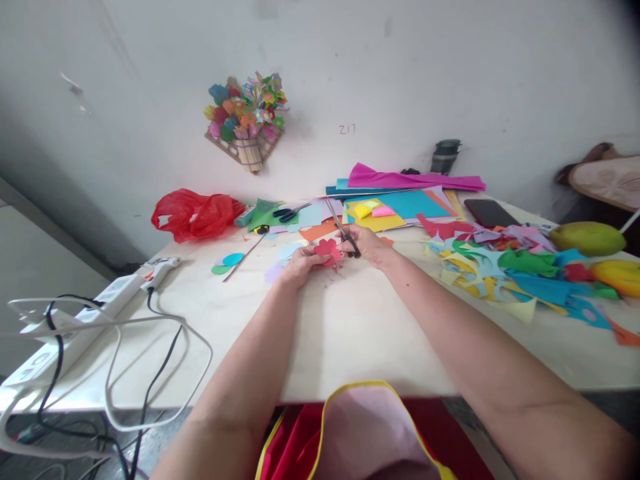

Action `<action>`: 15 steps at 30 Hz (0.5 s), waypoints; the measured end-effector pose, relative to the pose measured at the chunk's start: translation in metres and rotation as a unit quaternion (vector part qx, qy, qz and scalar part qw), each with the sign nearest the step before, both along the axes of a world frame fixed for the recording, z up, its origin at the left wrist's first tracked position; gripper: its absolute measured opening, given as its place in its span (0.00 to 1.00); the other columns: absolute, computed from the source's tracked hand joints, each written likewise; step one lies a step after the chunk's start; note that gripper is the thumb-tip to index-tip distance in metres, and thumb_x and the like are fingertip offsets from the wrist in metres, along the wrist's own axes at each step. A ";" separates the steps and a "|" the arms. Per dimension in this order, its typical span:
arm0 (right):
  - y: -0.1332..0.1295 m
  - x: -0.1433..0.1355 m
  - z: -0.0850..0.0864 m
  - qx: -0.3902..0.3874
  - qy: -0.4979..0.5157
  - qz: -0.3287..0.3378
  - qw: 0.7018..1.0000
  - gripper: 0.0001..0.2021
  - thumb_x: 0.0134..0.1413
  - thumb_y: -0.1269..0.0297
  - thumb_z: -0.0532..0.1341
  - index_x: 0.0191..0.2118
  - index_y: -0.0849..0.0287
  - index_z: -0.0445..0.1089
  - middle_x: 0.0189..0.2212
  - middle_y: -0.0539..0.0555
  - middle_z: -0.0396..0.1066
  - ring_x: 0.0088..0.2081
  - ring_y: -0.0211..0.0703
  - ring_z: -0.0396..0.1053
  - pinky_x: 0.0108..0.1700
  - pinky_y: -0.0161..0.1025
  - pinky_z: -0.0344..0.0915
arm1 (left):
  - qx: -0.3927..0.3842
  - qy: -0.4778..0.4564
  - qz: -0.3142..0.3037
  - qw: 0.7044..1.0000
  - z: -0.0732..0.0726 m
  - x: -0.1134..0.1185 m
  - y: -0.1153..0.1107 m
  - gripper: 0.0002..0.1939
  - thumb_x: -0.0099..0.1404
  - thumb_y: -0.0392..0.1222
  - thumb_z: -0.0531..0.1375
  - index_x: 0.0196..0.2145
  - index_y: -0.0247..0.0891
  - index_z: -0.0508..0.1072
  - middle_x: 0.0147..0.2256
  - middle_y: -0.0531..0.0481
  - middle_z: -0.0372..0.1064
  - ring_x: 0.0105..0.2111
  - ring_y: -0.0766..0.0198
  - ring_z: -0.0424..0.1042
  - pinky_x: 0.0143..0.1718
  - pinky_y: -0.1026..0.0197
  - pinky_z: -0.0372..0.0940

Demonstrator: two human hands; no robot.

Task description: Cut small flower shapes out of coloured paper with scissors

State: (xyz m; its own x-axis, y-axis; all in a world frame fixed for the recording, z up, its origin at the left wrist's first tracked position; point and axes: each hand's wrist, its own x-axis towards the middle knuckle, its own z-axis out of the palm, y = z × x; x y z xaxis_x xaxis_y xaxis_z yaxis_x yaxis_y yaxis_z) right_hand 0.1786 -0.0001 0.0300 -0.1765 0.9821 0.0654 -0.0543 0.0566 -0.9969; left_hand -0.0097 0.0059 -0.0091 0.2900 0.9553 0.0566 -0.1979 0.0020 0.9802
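My left hand pinches a small red paper flower with scalloped edges above the middle of the table. Close beside it on the right, my right hand is closed on dark-handled scissors, whose blades point up and away to the left. Small red scraps lie on the table under the flower. Orange and light blue paper pieces lie just beyond my hands.
Paper scraps and yellow-green fruit lie right; a phone and stacked coloured paper farther back. Left are a red plastic bag, other scissors, paper discs and a power strip with cables.
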 end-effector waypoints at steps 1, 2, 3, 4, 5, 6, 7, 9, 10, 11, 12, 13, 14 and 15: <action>-0.001 -0.001 0.001 -0.001 -0.002 0.000 1.000 0.15 0.40 0.81 0.69 0.34 0.60 0.68 0.17 0.42 0.67 0.18 0.32 0.65 0.23 0.30 0.63 | 0.001 0.003 -0.002 1.000 0.000 0.000 0.000 0.18 0.36 0.45 0.76 0.24 0.34 0.79 0.25 0.47 0.76 0.27 0.61 0.73 0.37 0.57 0.69; -0.003 -0.003 0.002 -0.002 -0.002 0.001 1.000 0.15 0.39 0.81 0.69 0.33 0.60 0.68 0.17 0.42 0.67 0.18 0.32 0.64 0.23 0.30 0.63 | 0.001 0.002 -0.002 1.000 0.000 0.000 0.000 0.18 0.36 0.45 0.76 0.24 0.34 0.79 0.26 0.47 0.76 0.27 0.61 0.73 0.37 0.57 0.69; -0.004 -0.004 0.003 -0.001 -0.001 0.002 1.000 0.15 0.39 0.81 0.69 0.32 0.59 0.67 0.17 0.42 0.66 0.18 0.32 0.64 0.23 0.30 0.63 | 0.000 -0.003 0.000 1.000 -0.001 0.000 0.000 0.18 0.37 0.45 0.76 0.25 0.34 0.79 0.26 0.47 0.76 0.27 0.61 0.73 0.37 0.57 0.69; -0.005 -0.005 0.004 0.002 0.001 0.004 1.000 0.16 0.38 0.81 0.70 0.31 0.59 0.66 0.17 0.41 0.65 0.18 0.31 0.64 0.23 0.30 0.63 | 0.000 -0.010 0.003 1.000 -0.001 0.000 0.001 0.18 0.37 0.45 0.76 0.26 0.33 0.79 0.27 0.47 0.77 0.27 0.61 0.73 0.37 0.57 0.69; -0.005 -0.006 0.004 0.005 0.004 0.006 1.000 0.16 0.38 0.81 0.70 0.30 0.59 0.66 0.17 0.41 0.65 0.18 0.31 0.64 0.23 0.29 0.64 | 0.000 -0.019 0.009 1.000 -0.002 0.001 0.001 0.18 0.37 0.44 0.76 0.26 0.33 0.79 0.27 0.47 0.77 0.27 0.61 0.74 0.37 0.57 0.69; -0.005 -0.007 0.003 0.008 0.007 0.008 1.000 0.15 0.38 0.81 0.70 0.30 0.59 0.66 0.18 0.41 0.66 0.18 0.31 0.65 0.23 0.30 0.64 | 0.000 -0.028 0.015 0.999 -0.002 0.001 0.001 0.19 0.37 0.44 0.76 0.26 0.33 0.79 0.27 0.47 0.77 0.27 0.61 0.74 0.37 0.57 0.69; -0.004 -0.007 0.003 0.010 0.009 0.009 1.000 0.15 0.39 0.81 0.69 0.30 0.59 0.66 0.18 0.42 0.67 0.18 0.31 0.65 0.23 0.30 0.64 | 0.001 -0.037 0.022 0.999 -0.002 0.001 0.001 0.19 0.37 0.44 0.76 0.26 0.33 0.79 0.27 0.47 0.76 0.26 0.61 0.74 0.37 0.57 0.69; -0.003 -0.006 0.000 0.008 0.010 0.011 1.000 0.13 0.41 0.81 0.67 0.31 0.59 0.66 0.19 0.43 0.69 0.18 0.32 0.66 0.24 0.31 0.65 | 0.002 -0.048 0.034 0.998 -0.001 0.000 0.001 0.20 0.36 0.44 0.77 0.26 0.33 0.78 0.26 0.47 0.76 0.26 0.61 0.74 0.37 0.57 0.69; -0.002 -0.005 -0.001 0.005 0.009 0.012 1.000 0.13 0.42 0.81 0.66 0.32 0.59 0.67 0.19 0.44 0.69 0.18 0.33 0.67 0.24 0.31 0.65 | 0.000 -0.051 0.040 0.998 -0.001 0.000 0.001 0.20 0.36 0.45 0.77 0.26 0.33 0.78 0.26 0.47 0.76 0.27 0.61 0.75 0.36 0.57 0.69; -0.001 -0.004 -0.002 0.003 0.004 0.011 1.000 0.13 0.43 0.80 0.65 0.33 0.59 0.67 0.19 0.44 0.70 0.18 0.34 0.68 0.23 0.31 0.65 | -0.004 -0.052 0.048 0.997 0.000 0.000 0.000 0.21 0.37 0.46 0.77 0.27 0.33 0.78 0.26 0.47 0.76 0.27 0.60 0.75 0.36 0.58 0.69; 0.000 -0.002 -0.003 0.001 -0.004 0.011 1.000 0.12 0.44 0.80 0.65 0.34 0.59 0.67 0.18 0.45 0.71 0.18 0.35 0.68 0.22 0.30 0.63 | -0.009 -0.054 0.057 0.997 0.000 -0.001 0.001 0.22 0.37 0.47 0.77 0.27 0.34 0.77 0.26 0.47 0.76 0.27 0.59 0.76 0.35 0.58 0.69; 0.001 -0.001 -0.003 0.001 -0.015 0.011 1.000 0.12 0.44 0.78 0.65 0.35 0.59 0.67 0.18 0.46 0.71 0.18 0.36 0.69 0.20 0.29 0.60 | -0.014 -0.056 0.067 0.996 0.000 -0.001 0.001 0.22 0.37 0.48 0.77 0.28 0.34 0.77 0.26 0.47 0.76 0.28 0.58 0.77 0.34 0.58 0.69; 0.001 0.001 -0.003 0.000 -0.029 0.008 1.000 0.12 0.45 0.77 0.66 0.35 0.60 0.66 0.18 0.47 0.71 0.18 0.36 0.69 0.18 0.28 0.56 | -0.018 -0.059 0.077 0.995 0.001 -0.001 0.001 0.23 0.38 0.49 0.78 0.28 0.34 0.77 0.27 0.47 0.76 0.28 0.58 0.77 0.33 0.59 0.69; 0.001 0.002 -0.003 -0.001 -0.042 0.007 0.999 0.11 0.45 0.76 0.66 0.35 0.60 0.66 0.18 0.48 0.71 0.18 0.36 0.69 0.16 0.28 0.52 | -0.021 -0.063 0.085 0.994 0.001 -0.001 0.002 0.24 0.38 0.49 0.78 0.29 0.34 0.77 0.28 0.46 0.77 0.29 0.58 0.78 0.33 0.59 0.69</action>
State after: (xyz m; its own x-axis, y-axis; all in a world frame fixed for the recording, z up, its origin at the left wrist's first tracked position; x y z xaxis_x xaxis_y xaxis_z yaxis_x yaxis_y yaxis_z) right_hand 0.1811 0.0013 0.0268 -0.1950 0.9796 0.0477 0.0284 0.0542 -0.9981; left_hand -0.0111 0.0075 -0.0080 0.1183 0.9921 0.0415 -0.3192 -0.0015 0.9477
